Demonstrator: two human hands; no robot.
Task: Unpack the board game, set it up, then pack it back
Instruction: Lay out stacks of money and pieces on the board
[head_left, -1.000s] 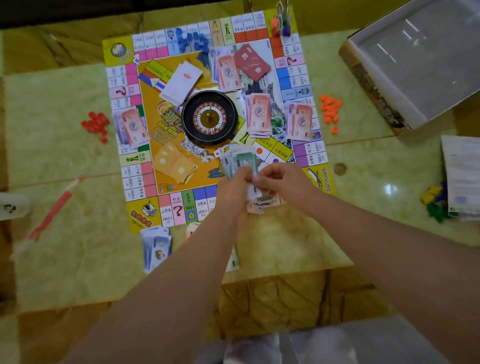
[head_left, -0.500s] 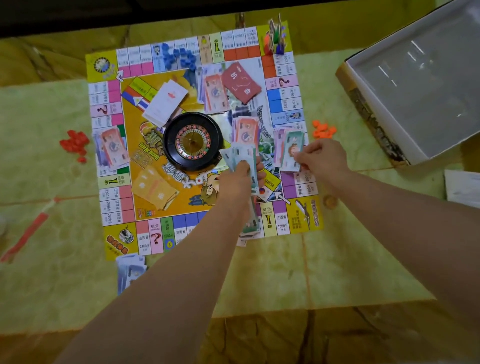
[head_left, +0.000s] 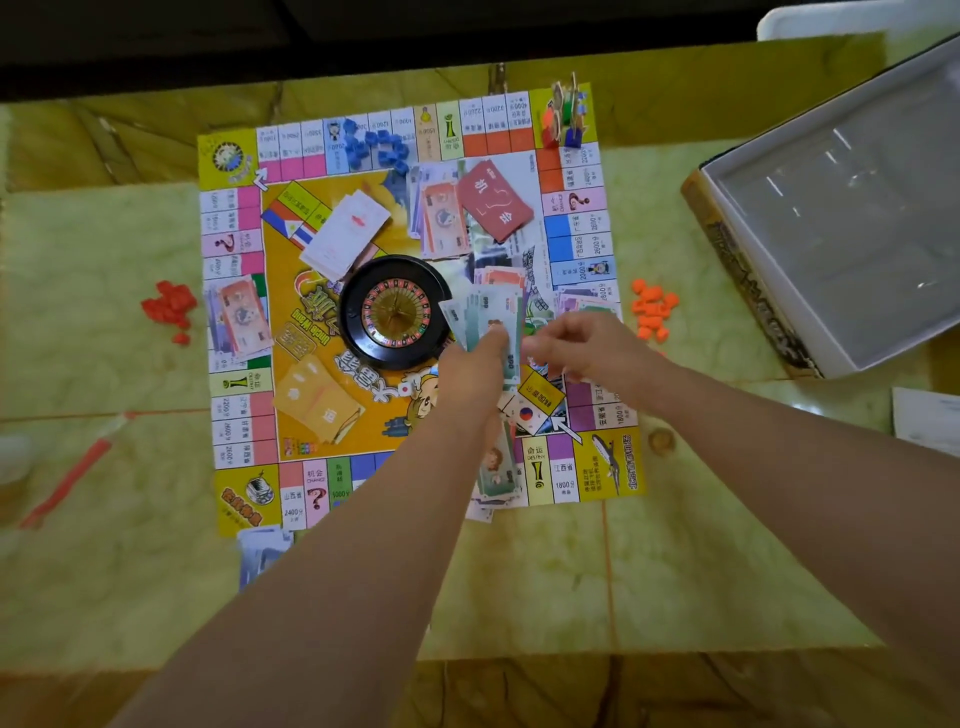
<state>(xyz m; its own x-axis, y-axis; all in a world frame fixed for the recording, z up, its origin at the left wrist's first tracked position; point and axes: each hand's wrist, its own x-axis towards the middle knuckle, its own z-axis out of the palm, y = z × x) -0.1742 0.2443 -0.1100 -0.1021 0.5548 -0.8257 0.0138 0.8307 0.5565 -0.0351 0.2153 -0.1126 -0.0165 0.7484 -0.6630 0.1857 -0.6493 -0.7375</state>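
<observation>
My left hand (head_left: 470, 364) clamps the notes (head_left: 488, 306), which point to 12 o'clock, just at 3 o'clock of the wheel (head_left: 395, 312); my right hand (head_left: 592, 348) touches their 3 o'clock edge, and I cannot tell its grip.

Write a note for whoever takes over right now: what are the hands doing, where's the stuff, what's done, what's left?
Left hand grips a fan of green banknotes; right hand reaches its edge, grip unclear.
Board is laid out, roulette wheel in the middle, card decks and money piles on it. Red pieces lie left of it, orange pieces right, open box far right.
Left: deal out held notes, later pack everything into the box.
</observation>
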